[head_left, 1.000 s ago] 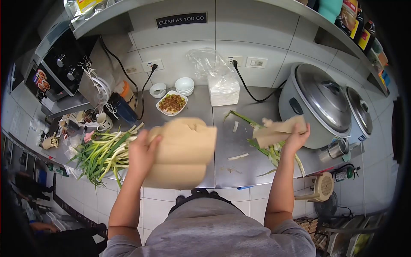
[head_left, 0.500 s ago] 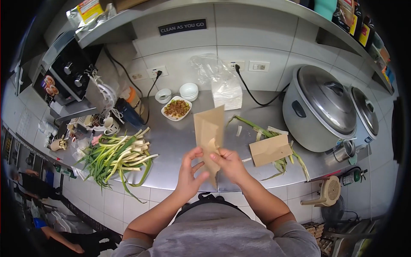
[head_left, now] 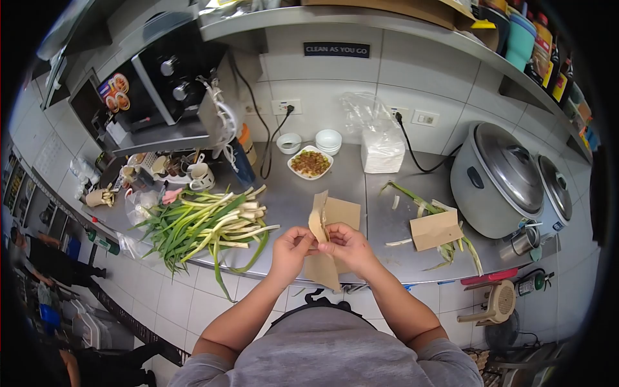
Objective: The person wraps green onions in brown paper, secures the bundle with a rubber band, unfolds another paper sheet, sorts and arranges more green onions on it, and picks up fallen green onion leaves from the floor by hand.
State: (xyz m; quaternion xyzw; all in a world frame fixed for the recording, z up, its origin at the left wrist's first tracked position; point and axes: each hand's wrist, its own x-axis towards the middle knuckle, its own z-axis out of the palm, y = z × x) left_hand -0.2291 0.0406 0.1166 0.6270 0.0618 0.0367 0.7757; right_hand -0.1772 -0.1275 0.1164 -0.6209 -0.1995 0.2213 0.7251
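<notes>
Both hands pinch a folded piece of brown cardboard (head_left: 342, 211) over the front part of the steel counter (head_left: 277, 193). My left hand (head_left: 293, 248) has its thumb and fingers closed on the torn, bent upper edge. Close beside it, my right hand (head_left: 349, 247) grips the same piece, fingertips almost touching the left ones. The lower end of the cardboard hangs below the hands, near the counter edge. A pile of leeks or large spring onions (head_left: 213, 226) lies left of my left hand. To the right, another flat cardboard piece (head_left: 435, 231) rests on green trimmings (head_left: 412, 195).
A bowl of chopped brown and green food (head_left: 310, 162) stands behind my hands, with small white bowls (head_left: 328, 141) near it. Napkins (head_left: 383, 153) in plastic sit by the wall. Large cookers (head_left: 500, 180) occupy the right end. People (head_left: 55, 258) are at far left.
My left hand has closed from a looser, spread pose onto the cardboard, which now bends over at its upper edge. The camera view has shifted, moving the counter items rightward.
</notes>
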